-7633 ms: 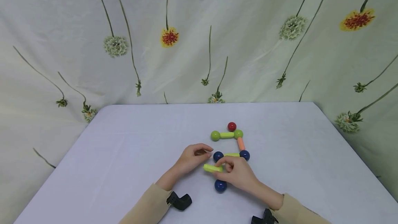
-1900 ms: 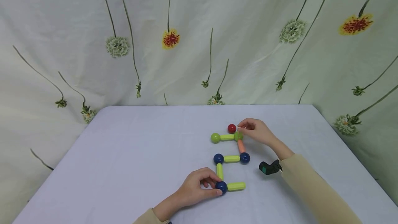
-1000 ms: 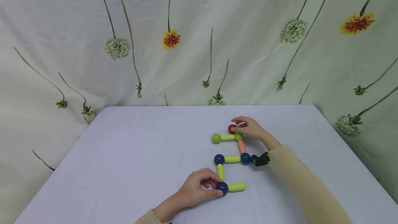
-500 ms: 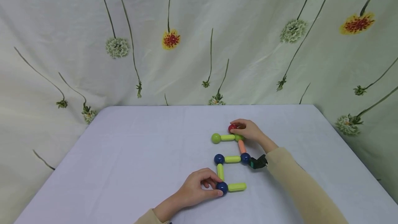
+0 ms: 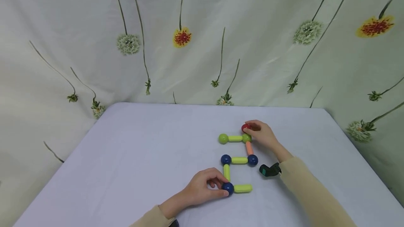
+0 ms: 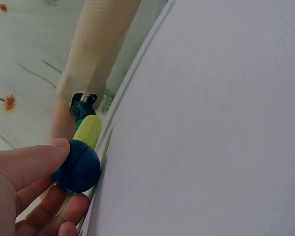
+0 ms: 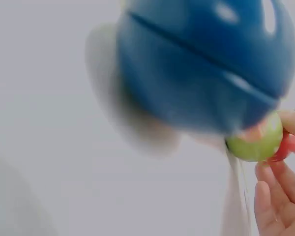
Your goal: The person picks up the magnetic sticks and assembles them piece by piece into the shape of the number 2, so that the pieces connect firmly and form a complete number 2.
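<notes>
My left hand (image 5: 203,186) pinches a dark blue ball (image 5: 228,188) at the near end of a zigzag of magnetic balls and rods. From that ball a yellow-green rod (image 5: 243,188) points right and another yellow-green rod (image 5: 227,173) runs away from me. At the far end, my right hand (image 5: 263,135) holds a red ball (image 5: 246,128) between thumb and fingers, just behind a green ball (image 5: 247,138). In the right wrist view the red ball (image 7: 282,148) appears against the green one; whether they touch is unclear. An orange rod (image 5: 249,148) links that green ball to a blue ball (image 5: 253,160).
Another yellow-green rod (image 5: 239,160) joins the middle blue balls. A second green ball (image 5: 223,138) ends the far rod (image 5: 235,138) on the left. All lies on a white-covered table (image 5: 142,157), before a flower-printed curtain (image 5: 202,62).
Two yellow-green rods have joined the near blue ball, which my left hand has come to pinch. My right hand has reached to the far end, grasped the red ball and shifted it slightly right.
</notes>
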Demonstrator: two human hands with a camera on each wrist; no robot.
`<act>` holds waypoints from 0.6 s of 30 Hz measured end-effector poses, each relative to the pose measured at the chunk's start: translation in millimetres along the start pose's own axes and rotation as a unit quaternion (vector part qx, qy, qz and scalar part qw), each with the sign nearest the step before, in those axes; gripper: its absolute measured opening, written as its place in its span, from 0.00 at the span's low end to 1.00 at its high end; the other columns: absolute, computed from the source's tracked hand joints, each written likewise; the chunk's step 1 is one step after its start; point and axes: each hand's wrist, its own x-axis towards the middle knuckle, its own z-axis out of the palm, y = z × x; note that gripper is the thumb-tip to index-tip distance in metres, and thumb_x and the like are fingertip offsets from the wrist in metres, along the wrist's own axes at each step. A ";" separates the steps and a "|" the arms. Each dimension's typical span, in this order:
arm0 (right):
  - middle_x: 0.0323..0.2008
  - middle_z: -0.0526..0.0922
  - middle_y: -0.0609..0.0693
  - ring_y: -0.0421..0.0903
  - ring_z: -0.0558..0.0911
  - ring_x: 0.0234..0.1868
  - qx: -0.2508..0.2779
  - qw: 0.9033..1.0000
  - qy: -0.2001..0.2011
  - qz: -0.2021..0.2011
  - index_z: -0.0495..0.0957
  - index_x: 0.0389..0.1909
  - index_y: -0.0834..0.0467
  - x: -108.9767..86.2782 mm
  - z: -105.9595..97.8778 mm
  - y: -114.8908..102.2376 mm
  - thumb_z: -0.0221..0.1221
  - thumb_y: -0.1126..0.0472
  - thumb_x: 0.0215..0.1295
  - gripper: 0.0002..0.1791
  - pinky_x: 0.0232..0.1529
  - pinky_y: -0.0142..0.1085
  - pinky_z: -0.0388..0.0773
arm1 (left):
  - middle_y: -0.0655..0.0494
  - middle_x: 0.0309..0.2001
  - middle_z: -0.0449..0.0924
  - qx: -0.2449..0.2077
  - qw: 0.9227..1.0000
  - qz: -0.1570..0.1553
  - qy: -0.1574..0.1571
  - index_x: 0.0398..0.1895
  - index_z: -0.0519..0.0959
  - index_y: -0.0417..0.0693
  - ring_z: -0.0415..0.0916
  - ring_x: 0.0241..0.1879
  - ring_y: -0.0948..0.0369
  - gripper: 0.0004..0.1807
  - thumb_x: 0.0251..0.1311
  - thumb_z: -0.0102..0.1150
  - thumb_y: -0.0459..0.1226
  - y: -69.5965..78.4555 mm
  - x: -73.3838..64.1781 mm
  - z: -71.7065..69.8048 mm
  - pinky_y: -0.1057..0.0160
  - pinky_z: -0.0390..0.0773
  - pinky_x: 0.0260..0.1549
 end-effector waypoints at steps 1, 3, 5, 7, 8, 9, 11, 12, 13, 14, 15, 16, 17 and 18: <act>0.53 0.76 0.58 0.55 0.74 0.53 0.004 1.000 0.009 -0.003 0.73 0.57 0.59 -2.7 -3.7 2.0 0.59 0.50 0.63 0.25 0.52 0.49 0.71 | 0.66 0.33 0.78 0.003 1.000 0.003 -0.001 0.39 0.81 0.53 0.76 0.33 0.68 0.13 0.50 0.70 0.43 -0.4 2.2 0.7 0.69 0.76 0.33; 0.53 0.76 0.59 0.56 0.74 0.53 0.008 1.000 0.026 -0.012 0.73 0.58 0.59 -8.8 -11.1 6.1 0.59 0.49 0.63 0.26 0.51 0.49 0.72 | 0.67 0.33 0.78 0.003 1.000 0.007 -0.005 0.39 0.81 0.53 0.76 0.33 0.69 0.13 0.50 0.70 0.43 -1.1 6.2 2.4 0.69 0.76 0.33; 0.52 0.77 0.59 0.55 0.74 0.52 0.011 0.999 0.043 -0.017 0.73 0.57 0.59 -15.9 -17.6 10.4 0.59 0.48 0.63 0.26 0.50 0.48 0.72 | 0.67 0.33 0.78 0.000 1.000 0.008 -0.011 0.39 0.81 0.53 0.76 0.33 0.69 0.13 0.50 0.70 0.44 -1.2 9.4 3.7 0.69 0.76 0.33; 0.52 0.77 0.59 0.54 0.75 0.51 0.016 0.998 0.056 -0.022 0.72 0.58 0.59 -23.5 -22.3 13.7 0.59 0.48 0.63 0.26 0.48 0.45 0.73 | 0.66 0.34 0.78 -0.005 1.000 0.008 -0.016 0.40 0.81 0.53 0.76 0.33 0.69 0.14 0.50 0.70 0.44 -0.7 11.0 4.6 0.69 0.76 0.33; 0.52 0.77 0.59 0.54 0.75 0.51 0.017 0.998 0.063 -0.024 0.72 0.58 0.59 -27.3 -23.9 14.9 0.59 0.48 0.63 0.27 0.48 0.43 0.74 | 0.66 0.34 0.78 -0.008 1.000 0.008 -0.018 0.40 0.81 0.53 0.76 0.33 0.69 0.14 0.50 0.70 0.44 -0.6 11.2 5.0 0.69 0.76 0.34; 0.52 0.77 0.59 0.54 0.76 0.51 0.023 0.997 0.069 -0.024 0.72 0.58 0.59 -30.9 -25.1 15.8 0.59 0.48 0.63 0.27 0.47 0.39 0.74 | 0.66 0.33 0.78 -0.009 1.000 0.007 -0.017 0.40 0.81 0.53 0.76 0.33 0.69 0.14 0.50 0.70 0.44 -0.5 11.1 5.3 0.69 0.76 0.34; 0.52 0.77 0.59 0.54 0.76 0.49 0.039 0.996 0.079 -0.025 0.72 0.58 0.60 -38.3 -26.8 16.7 0.59 0.48 0.63 0.27 0.44 0.32 0.74 | 0.66 0.33 0.78 -0.011 1.000 0.006 -0.015 0.40 0.81 0.53 0.76 0.33 0.69 0.14 0.50 0.70 0.44 -0.4 10.2 6.1 0.69 0.76 0.34; 0.52 0.77 0.59 0.54 0.76 0.49 0.046 0.995 0.082 -0.024 0.71 0.59 0.60 -42.0 -27.4 16.8 0.59 0.48 0.63 0.27 0.43 0.29 0.74 | 0.66 0.33 0.78 -0.011 1.000 0.006 -0.015 0.39 0.81 0.53 0.76 0.33 0.69 0.14 0.50 0.70 0.44 -0.4 9.6 6.6 0.69 0.76 0.33; 0.52 0.77 0.60 0.54 0.77 0.49 0.052 0.995 0.086 -0.022 0.71 0.59 0.60 -45.9 -27.6 16.7 0.59 0.48 0.63 0.28 0.42 0.26 0.73 | 0.66 0.33 0.78 -0.013 1.000 0.005 -0.014 0.39 0.81 0.52 0.76 0.33 0.69 0.14 0.50 0.70 0.44 -0.4 9.0 7.1 0.69 0.76 0.33; 0.52 0.77 0.60 0.54 0.77 0.48 0.057 0.994 0.090 -0.019 0.71 0.59 0.60 -49.9 -27.7 16.8 0.59 0.48 0.63 0.28 0.42 0.23 0.72 | 0.66 0.33 0.78 -0.014 1.000 0.004 -0.013 0.39 0.81 0.52 0.76 0.33 0.68 0.14 0.50 0.70 0.44 -0.2 8.3 7.6 0.69 0.76 0.33; 0.51 0.77 0.60 0.54 0.77 0.48 0.064 0.993 0.094 -0.016 0.71 0.59 0.61 -54.1 -27.6 16.4 0.60 0.49 0.63 0.28 0.41 0.22 0.72 | 0.66 0.33 0.78 -0.016 1.000 0.002 -0.014 0.39 0.81 0.52 0.76 0.33 0.68 0.14 0.50 0.70 0.44 0.2 7.6 8.0 0.69 0.76 0.33; 0.51 0.77 0.61 0.54 0.77 0.48 0.068 0.993 0.097 -0.013 0.71 0.59 0.60 -58.5 -27.3 16.0 0.60 0.49 0.63 0.28 0.41 0.21 0.72 | 0.66 0.33 0.78 -0.017 1.000 0.001 -0.014 0.39 0.81 0.52 0.76 0.33 0.68 0.14 0.50 0.70 0.44 0.7 7.1 8.4 0.69 0.76 0.33; 0.51 0.77 0.60 0.52 0.78 0.47 0.070 0.992 0.100 -0.009 0.71 0.58 0.60 -62.9 -26.7 16.2 0.60 0.49 0.63 0.27 0.41 0.21 0.72 | 0.66 0.33 0.78 -0.018 1.000 0.000 -0.014 0.39 0.81 0.52 0.76 0.33 0.68 0.14 0.50 0.70 0.44 1.1 6.9 8.6 0.69 0.76 0.33; 0.51 0.77 0.60 0.49 0.78 0.47 0.072 0.992 0.102 -0.006 0.71 0.58 0.60 -67.2 -26.2 16.3 0.60 0.49 0.63 0.27 0.41 0.21 0.72 | 0.65 0.34 0.78 -0.018 1.000 -0.001 -0.015 0.39 0.81 0.52 0.76 0.33 0.68 0.14 0.50 0.70 0.44 1.6 6.6 8.9 0.69 0.76 0.34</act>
